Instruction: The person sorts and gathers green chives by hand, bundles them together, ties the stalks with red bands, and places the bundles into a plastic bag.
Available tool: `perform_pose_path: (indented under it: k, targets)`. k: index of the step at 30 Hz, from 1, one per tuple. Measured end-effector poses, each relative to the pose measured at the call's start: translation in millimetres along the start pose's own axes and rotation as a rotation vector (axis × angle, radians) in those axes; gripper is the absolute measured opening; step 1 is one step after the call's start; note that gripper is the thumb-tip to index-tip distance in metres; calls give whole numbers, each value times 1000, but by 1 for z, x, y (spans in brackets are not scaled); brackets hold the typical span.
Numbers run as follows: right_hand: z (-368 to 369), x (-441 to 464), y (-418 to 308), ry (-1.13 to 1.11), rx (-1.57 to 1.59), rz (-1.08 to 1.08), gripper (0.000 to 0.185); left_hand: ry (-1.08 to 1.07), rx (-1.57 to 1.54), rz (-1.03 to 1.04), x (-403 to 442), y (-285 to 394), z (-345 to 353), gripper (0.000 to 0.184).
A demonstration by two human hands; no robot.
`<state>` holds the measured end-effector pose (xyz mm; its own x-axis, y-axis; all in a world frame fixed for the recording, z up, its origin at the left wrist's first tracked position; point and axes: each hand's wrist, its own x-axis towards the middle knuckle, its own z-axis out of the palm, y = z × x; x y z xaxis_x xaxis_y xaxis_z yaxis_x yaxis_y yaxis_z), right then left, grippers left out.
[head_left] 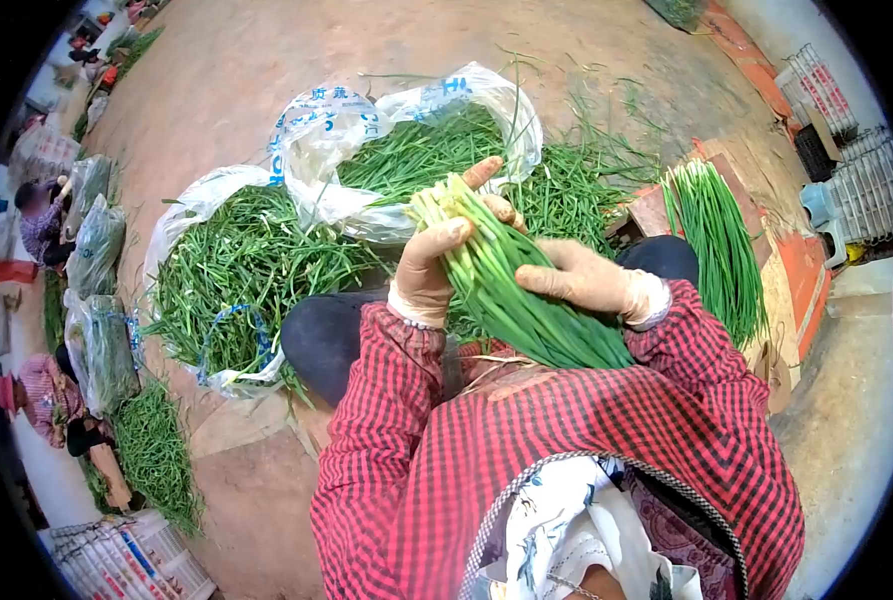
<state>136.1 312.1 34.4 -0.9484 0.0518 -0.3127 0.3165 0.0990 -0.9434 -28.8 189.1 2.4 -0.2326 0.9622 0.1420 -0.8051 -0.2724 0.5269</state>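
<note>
A thick bunch of green chives (pixel 526 295) with pale yellowish stem ends lies across my lap, tilted with the stems toward the upper left. My left hand (pixel 441 250) wraps round the bunch near its pale ends. My right hand (pixel 581 280), in a tan glove like the left, rests its fingers on the leaves farther down. Just beyond are an open plastic bag (pixel 311 195) with chives in it and a second bag (pixel 181 215) heaped with loose greens. To the right lies a neat bundle of chives (pixel 711 250), pale ends away from me.
Loose greens (pixel 571 195) lie on the floor beyond my right knee. Filled plastic bags (pixel 96 250) line the left side, near two seated people (pixel 46 400) (pixel 44 225). Stacked white crates (pixel 866 185) and a blue-grey stool (pixel 821 210) stand at the right; another crate (pixel 131 560) is lower left.
</note>
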Motion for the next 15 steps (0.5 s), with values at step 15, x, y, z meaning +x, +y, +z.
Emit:
perform_pose_path:
  k: [15]
  targets:
    - [-18,75,-45,190,-918,-670,77,220,-60,-40,-10,1,-7,45]
